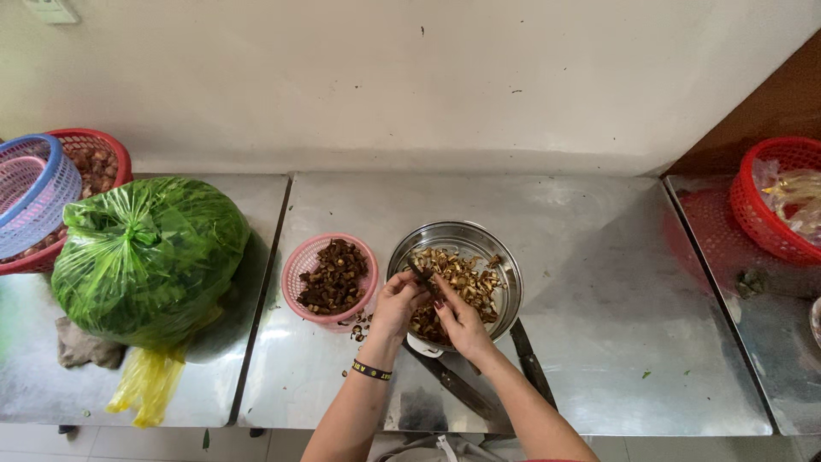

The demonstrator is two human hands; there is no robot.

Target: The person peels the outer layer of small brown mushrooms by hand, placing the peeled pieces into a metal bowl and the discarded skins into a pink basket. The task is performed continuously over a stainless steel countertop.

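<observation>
Over steel bowl [505, 282] | both hands [432, 312] pinch dark piece [419, 274]

On my feed a bulging green plastic bag of leafy greens [147, 257] sits on the left steel counter [599, 282], with a yellow plastic bag [147, 389] trailing from under it and a crumpled grey cloth [84, 346] just beside it. Behind the bag I see a red basket [103, 150] of brown pieces with a blue-rimmed pink basket [34, 192] resting on it. At the far right stands another red basket [774, 201] holding clear wrapped packets.
</observation>
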